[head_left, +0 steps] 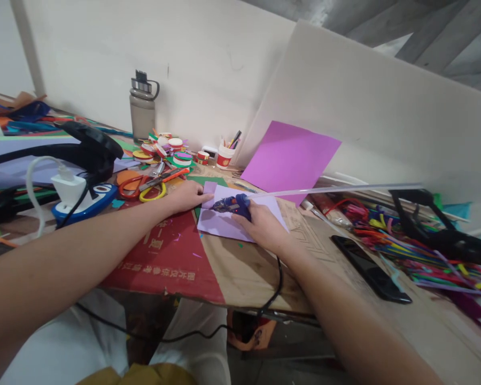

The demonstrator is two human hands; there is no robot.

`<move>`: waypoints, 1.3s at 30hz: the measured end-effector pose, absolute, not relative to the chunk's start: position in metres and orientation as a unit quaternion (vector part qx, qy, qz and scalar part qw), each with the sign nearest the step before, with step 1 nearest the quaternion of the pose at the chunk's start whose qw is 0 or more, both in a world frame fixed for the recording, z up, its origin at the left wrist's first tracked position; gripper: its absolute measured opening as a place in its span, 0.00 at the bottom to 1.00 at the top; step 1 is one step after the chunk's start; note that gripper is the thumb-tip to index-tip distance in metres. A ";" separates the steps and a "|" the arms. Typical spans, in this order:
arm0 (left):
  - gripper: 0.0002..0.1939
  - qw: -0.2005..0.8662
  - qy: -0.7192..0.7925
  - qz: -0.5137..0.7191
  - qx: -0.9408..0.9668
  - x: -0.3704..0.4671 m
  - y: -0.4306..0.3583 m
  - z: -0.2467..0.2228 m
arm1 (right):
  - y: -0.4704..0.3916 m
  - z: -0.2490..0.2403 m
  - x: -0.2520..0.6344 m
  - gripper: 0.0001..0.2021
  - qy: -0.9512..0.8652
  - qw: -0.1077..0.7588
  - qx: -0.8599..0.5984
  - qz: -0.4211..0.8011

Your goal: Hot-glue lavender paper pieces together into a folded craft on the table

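My right hand point(262, 223) is wrapped round a dark blue glue gun point(233, 206), with a long clear glue stick point(344, 188) reaching out of its back to the right. The gun's nozzle points left over a light purple sheet point(228, 224) lying on the cardboard. My left hand point(191, 197) presses its fingertips on a small purple paper piece point(209, 193) at the sheet's upper left corner. The nozzle is close to that piece; whether they touch is unclear.
Scissors point(152, 193) and paper rolls lie left, with a bottle point(142, 109) behind. A pen cup point(225, 156) and a leaning purple sheet point(292, 158) stand at the back. A phone point(369, 267) and colourful pipe cleaners are right. A power strip point(84, 206) is left; a black cable hangs over the edge.
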State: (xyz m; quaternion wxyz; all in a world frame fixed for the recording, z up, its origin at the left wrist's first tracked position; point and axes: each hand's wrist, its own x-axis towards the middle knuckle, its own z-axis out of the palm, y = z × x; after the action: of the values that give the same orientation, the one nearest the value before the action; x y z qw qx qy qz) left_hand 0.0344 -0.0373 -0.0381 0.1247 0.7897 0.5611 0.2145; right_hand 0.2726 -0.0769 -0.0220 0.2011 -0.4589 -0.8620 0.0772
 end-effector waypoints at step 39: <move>0.25 0.117 0.578 0.215 0.779 0.034 -0.035 -0.040 | -0.081 -0.019 0.270 0.17 -0.861 0.159 -0.483 0.018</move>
State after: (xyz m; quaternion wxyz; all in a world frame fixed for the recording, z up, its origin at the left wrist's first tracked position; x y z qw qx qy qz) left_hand 0.0343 -0.0346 -0.0396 0.1173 0.7788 0.5776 0.2148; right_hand 0.2700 -0.0814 -0.0186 0.1588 -0.4828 -0.8610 0.0176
